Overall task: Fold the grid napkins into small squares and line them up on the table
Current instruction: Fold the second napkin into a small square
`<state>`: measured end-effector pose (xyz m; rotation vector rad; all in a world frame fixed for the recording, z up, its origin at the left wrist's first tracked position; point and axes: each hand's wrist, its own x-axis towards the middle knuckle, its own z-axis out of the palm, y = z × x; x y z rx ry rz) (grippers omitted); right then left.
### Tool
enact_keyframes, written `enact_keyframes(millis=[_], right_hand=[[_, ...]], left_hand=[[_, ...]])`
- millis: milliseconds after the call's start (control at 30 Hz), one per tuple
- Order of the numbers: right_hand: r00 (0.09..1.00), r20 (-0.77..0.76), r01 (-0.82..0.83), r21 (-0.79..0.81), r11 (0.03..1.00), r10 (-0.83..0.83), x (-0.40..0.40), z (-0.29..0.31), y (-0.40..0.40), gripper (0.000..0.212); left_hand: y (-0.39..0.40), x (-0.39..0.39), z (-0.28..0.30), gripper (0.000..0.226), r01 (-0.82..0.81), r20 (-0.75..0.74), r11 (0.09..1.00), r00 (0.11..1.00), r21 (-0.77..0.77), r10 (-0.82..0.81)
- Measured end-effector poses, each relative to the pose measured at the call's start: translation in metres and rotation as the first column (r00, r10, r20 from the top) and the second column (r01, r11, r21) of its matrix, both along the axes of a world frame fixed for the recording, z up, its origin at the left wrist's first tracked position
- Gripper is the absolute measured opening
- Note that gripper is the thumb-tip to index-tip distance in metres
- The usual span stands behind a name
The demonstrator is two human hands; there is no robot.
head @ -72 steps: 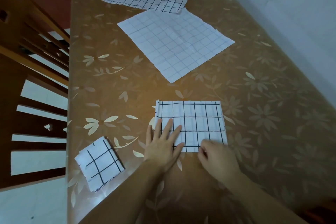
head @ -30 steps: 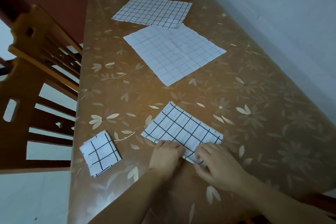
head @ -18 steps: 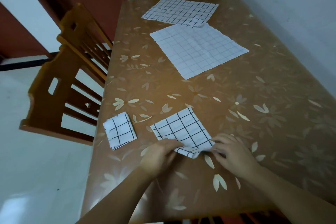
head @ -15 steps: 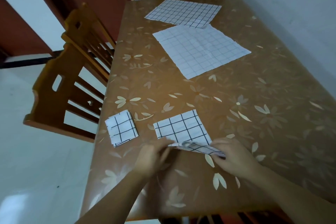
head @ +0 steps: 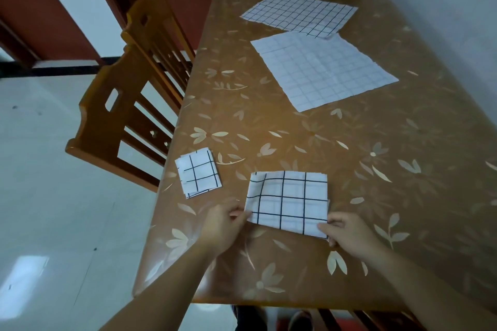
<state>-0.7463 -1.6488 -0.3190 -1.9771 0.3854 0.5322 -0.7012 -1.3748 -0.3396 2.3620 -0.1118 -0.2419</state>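
Half-folded napkin held at both near corners, lower centre of frame.

The left hand pinches the lower-left corner and the right hand pinches the lower-right corner (fingers curled onto the cloth edge). The napkin lies flat on the table, long axis running left to right across the frame. The finished small square sits to its left, apart. Two unfolded napkins lie toward the upper right: the faint-grid sheet and, behind it, the dark-grid sheet, edges overlapping.
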Motion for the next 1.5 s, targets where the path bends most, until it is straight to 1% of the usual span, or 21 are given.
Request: enact_keyframes(millis=[67,100,167,233,333,400,433,500,567,667,767,933,1033,1133,1200,1233,1300,1333,1367,1433,1500], right_hand=[[0.996,-0.068,0.053,0.043,0.998,-0.050,0.001,-0.003,0.004,0.003],[0.991,-0.088,0.105,0.074,0.992,-0.098,0.002,-0.003,0.007,0.006],[0.966,-0.131,0.241,0.136,0.961,-0.223,0.006,-0.004,0.012,0.008],[0.941,-0.140,0.332,0.204,0.921,-0.309,0.016,0.003,0.014,0.004],[0.935,-0.008,0.344,0.259,0.903,-0.354,0.037,0.021,0.007,0.006],[0.925,0.102,0.322,0.304,0.897,-0.367,0.047,0.035,0.000,0.011],[0.920,0.150,0.304,0.308,0.901,-0.362,0.049,0.039,-0.003,0.013],[0.923,0.223,0.259,0.239,0.936,-0.312,0.045,0.040,-0.009,0.017],[0.949,0.203,0.223,0.106,0.969,-0.240,0.033,0.028,-0.014,0.018],[0.984,0.068,0.169,-0.016,0.986,-0.167,0.009,0.005,-0.018,0.012],[0.989,0.017,0.145,-0.098,0.985,-0.144,-0.002,-0.010,-0.022,0.009],[0.985,-0.029,0.160,-0.172,0.972,-0.167,0.008,-0.014,-0.022,0.015],[0.984,-0.014,0.170,-0.185,0.968,-0.176,0.013,-0.012,-0.016,0.013],[0.984,0.008,0.174,-0.190,0.966,-0.175,0.018,-0.010,-0.012,0.010],[0.984,0.017,0.179,-0.192,0.965,-0.179,0.021,-0.011,-0.010,0.011],[0.983,0.022,0.183,-0.197,0.963,-0.182,0.023,-0.011,-0.010,0.012],[0.986,0.029,0.167,-0.223,0.960,-0.165,0.026,-0.013,-0.009,0.012],[0.989,0.029,0.149,-0.245,0.958,-0.146,0.027,-0.015,-0.010,0.013],[0.991,0.032,0.136,-0.263,0.955,-0.133,0.028,-0.016,-0.010,0.013],[0.990,0.089,0.134,-0.347,0.928,-0.109,0.029,-0.019,-0.009,0.012],[0.963,0.264,0.127,-0.600,0.790,0.046,0.027,-0.025,-0.008,0.021]], left_hand=[[-0.001,0.001,0.002,0.017,0.015,-0.052,1.000,0.999,0.024,-0.014],[-0.002,0.001,0.004,0.015,0.023,-0.068,1.000,0.997,0.014,-0.022],[-0.005,0.002,0.006,0.012,0.006,-0.137,0.998,0.990,-0.064,-0.015],[-0.010,0.005,0.013,0.012,-0.076,-0.236,0.982,0.971,-0.176,0.033],[-0.017,0.018,0.022,0.016,-0.193,-0.230,0.927,0.966,-0.322,0.121],[-0.022,0.028,0.030,0.015,-0.252,-0.203,0.859,0.963,-0.446,0.177],[-0.026,0.031,0.035,0.014,-0.268,-0.194,0.833,0.961,-0.483,0.196],[-0.029,0.033,0.039,0.018,-0.249,-0.167,0.837,0.967,-0.487,0.191],[-0.030,0.029,0.033,0.018,-0.203,-0.187,0.877,0.973,-0.436,0.132],[-0.027,0.020,0.019,0.024,-0.150,-0.306,0.955,0.950,-0.257,0.067],[-0.030,0.013,0.014,0.030,-0.209,-0.455,0.944,0.888,-0.255,0.074],[-0.031,0.013,0.004,0.030,-0.081,-0.343,0.994,0.938,-0.071,0.052],[-0.030,0.015,0.000,0.034,0.019,-0.274,0.995,0.962,0.101,0.009],[-0.027,0.016,-0.006,0.038,0.075,-0.239,0.972,0.971,0.223,-0.020],[-0.026,0.016,-0.008,0.033,0.090,-0.219,0.955,0.975,0.281,-0.028],[-0.026,0.014,-0.007,0.028,0.090,-0.157,0.941,0.987,0.327,-0.039],[-0.026,0.010,-0.010,0.019,0.103,0.110,0.897,0.980,0.430,-0.165],[-0.027,0.008,-0.013,0.021,0.139,0.202,0.861,0.942,0.489,-0.267],[-0.030,0.008,-0.016,0.032,0.193,0.226,0.824,0.906,0.532,-0.359],[-0.034,0.011,-0.025,0.053,0.326,0.111,0.724,0.868,0.608,-0.484],[-0.037,0.014,-0.030,0.064,0.411,-0.034,0.648,0.858,0.641,-0.512]])
